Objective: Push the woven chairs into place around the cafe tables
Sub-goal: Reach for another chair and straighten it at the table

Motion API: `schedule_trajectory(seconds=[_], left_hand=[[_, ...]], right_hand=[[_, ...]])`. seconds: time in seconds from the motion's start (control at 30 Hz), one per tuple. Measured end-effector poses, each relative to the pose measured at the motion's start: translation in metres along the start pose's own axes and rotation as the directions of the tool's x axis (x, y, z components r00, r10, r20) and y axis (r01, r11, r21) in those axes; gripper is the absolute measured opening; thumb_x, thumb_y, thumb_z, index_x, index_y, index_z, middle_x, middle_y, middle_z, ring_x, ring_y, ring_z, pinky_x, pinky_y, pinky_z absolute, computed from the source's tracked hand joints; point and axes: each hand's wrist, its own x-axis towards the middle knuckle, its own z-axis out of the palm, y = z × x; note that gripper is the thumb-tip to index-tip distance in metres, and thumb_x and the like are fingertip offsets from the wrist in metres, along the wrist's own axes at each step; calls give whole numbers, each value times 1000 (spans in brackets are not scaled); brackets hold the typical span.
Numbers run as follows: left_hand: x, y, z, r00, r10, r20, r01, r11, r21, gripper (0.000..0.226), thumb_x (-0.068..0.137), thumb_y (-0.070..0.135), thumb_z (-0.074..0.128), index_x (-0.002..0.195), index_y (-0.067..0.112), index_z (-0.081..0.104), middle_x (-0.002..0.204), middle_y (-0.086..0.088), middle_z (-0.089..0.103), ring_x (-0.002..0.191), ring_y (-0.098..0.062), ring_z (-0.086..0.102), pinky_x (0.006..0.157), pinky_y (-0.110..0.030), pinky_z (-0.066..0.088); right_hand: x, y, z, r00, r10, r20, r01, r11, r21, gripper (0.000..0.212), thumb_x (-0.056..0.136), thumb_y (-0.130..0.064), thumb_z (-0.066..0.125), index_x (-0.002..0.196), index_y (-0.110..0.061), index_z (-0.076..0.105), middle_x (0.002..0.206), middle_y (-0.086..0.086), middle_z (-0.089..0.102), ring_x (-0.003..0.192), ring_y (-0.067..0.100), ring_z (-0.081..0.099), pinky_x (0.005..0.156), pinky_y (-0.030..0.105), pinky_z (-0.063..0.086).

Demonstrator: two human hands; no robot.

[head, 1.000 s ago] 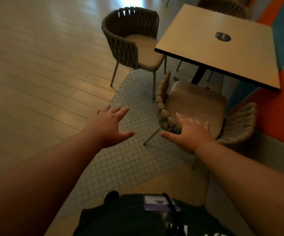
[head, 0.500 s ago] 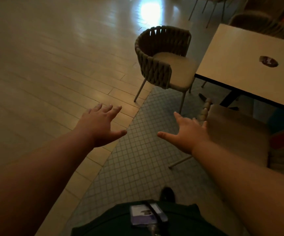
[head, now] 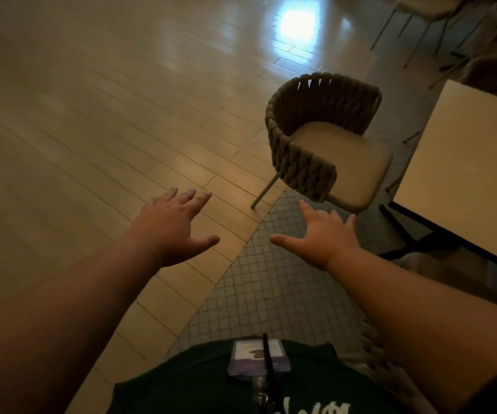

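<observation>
A woven chair [head: 307,162] with a tan seat cushion stands ahead, angled, its seat turned toward the pale square cafe table [head: 468,180] at the right edge. Both my hands reach forward, fingers spread, holding nothing. My left hand [head: 171,227] hovers over the wooden floor, left of the chair's front leg. My right hand [head: 323,236] hovers over the small-tiled floor, just short of the chair's near armrest and not touching it. A bit of another woven chair's rim [head: 374,343] shows beside my right forearm.
The table's black base [head: 405,234] runs along the tiled strip under the tabletop. More chairs with thin metal legs [head: 414,28] stand at the far right. Wide wooden flooring [head: 92,115] stretches to the left, with a bright glare patch far ahead.
The view has swung left and forward. The chair beside the table that was under my right hand has slid out of sight at the lower right. The angled woven chair now sits closer, straight ahead.
</observation>
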Motion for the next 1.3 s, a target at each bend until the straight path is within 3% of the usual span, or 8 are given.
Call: schedule_trajectory(seconds=[0.17,0.33,0.47,0.6,0.83,1.0,1.3], left_hand=[[74,-49,-15,999,19,42,-19,1000,-4,108,72,92,22,164,39,1,173,1,16,159,-29,10,127,-50,20],[173,-108,-42,994,109,24,-110,994,18,110,68,93,18,163,41,1,173,2,15,160,-29,8,127,-51,21],[259,-163,-80,977,204,63,-208,975,77,105,76,91,28,163,41,-3,174,2,10,160,-29,5,128,-50,17],[322,-190,-105,956,272,115,-286,949,131,111,65,93,13,163,42,-6,174,2,5,160,-29,2,128,-50,13],[472,-189,-138,913,399,86,-408,898,166,109,67,93,13,162,44,-9,174,3,5,160,-27,1,127,-48,11],[572,-175,-157,902,422,95,-432,886,167,99,86,85,41,162,43,-8,174,4,2,160,-26,-2,128,-48,6],[732,-189,-202,835,525,166,-550,811,199,98,87,84,41,159,47,-14,174,6,-5,159,-24,-10,128,-47,0]], right_hand=[[78,-18,-17,1000,9,-4,-8,1000,27,125,63,-105,22,163,-31,9,164,7,32,153,38,20,119,70,0],[159,-40,-31,989,145,-33,-142,986,85,126,62,-106,24,163,-32,8,163,8,34,152,38,22,120,70,3],[228,-73,-52,961,269,-66,-258,956,136,130,57,-108,18,163,-32,10,162,7,37,150,38,26,120,70,5],[267,-97,-71,948,316,-34,-303,929,213,127,60,-107,23,163,-33,8,163,6,34,152,37,22,120,69,-1],[375,-86,-108,918,397,-23,-383,897,220,126,61,-106,27,162,-34,6,164,4,33,150,35,26,119,70,7],[466,-66,-138,917,399,9,-393,899,194,125,61,-105,28,162,-35,3,165,3,30,151,34,26,119,68,5],[582,-35,-172,844,533,62,-533,818,214,130,56,-107,25,162,-37,2,166,1,29,150,30,27,120,68,9]])
